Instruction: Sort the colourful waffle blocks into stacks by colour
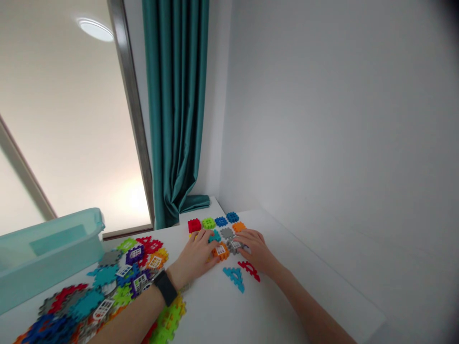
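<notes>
Orange plastic waffle block point(221, 252) sits at the near edge of a small flat grid of interlocking pieces point(226, 233), under the fingers of the left hand point(194, 252). Just right of it, a grey waffle block with a white window panel point(234, 247) lies under the right hand point(256, 249). Both hands palm down, fingers partly curled, touching these blocks; whether either grips cannot be told. Grid's far row: red, green and blue blocks point(208, 223). Yellow piece point(190, 234) mostly hidden behind the left hand. Near right, a teal triangular piece point(234, 278) and a red arc piece point(249, 270) lie loose on the white table point(222, 310). Left, a heap of mixed blocks point(89, 298) runs off the bottom of view, partly behind the left forearm point(125, 322). Beyond it, a pale teal plastic bin point(46, 253), cut off by the left edge. Black watch point(165, 287) on the left wrist. Far off, a teal curtain point(175, 95).
</notes>
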A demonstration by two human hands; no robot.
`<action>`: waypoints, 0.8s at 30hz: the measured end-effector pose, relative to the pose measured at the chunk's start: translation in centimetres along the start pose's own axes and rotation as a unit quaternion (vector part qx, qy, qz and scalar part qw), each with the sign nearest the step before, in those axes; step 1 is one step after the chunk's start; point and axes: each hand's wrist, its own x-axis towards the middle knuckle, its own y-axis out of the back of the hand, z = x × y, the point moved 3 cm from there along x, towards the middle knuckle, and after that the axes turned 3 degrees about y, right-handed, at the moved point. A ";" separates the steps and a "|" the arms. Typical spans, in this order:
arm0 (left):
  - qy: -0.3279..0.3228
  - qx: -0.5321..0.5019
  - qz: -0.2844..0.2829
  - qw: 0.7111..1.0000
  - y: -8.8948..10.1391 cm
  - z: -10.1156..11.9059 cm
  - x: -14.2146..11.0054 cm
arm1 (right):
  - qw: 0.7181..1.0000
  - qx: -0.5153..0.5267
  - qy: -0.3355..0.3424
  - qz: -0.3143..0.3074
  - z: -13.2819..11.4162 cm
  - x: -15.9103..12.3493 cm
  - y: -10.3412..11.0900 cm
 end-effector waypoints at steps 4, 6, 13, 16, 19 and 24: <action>0.002 0.022 -0.004 1.000 0.8 -0.4 -0.9 | 0.997 -0.018 0.057 0.038 -1.9 0.6 0.4; 0.008 0.027 -0.010 1.000 1.4 -0.9 -1.6 | 0.996 -0.016 0.078 0.047 -3.1 1.2 0.6; 0.056 0.042 -0.029 0.997 3.5 -3.8 -5.3 | 0.995 0.021 0.099 0.000 -8.2 3.8 0.1; 0.081 0.050 -0.028 0.995 4.6 -5.2 -7.3 | 0.993 0.035 0.112 -0.012 -10.2 4.9 -0.5; 0.105 0.053 -0.030 0.993 5.8 -6.3 -9.3 | 0.990 0.046 0.134 -0.018 -12.2 5.8 -1.3; 0.147 0.048 -0.039 0.987 7.6 -7.6 -12.6 | 0.985 0.067 0.158 -0.030 -15.5 6.7 -2.6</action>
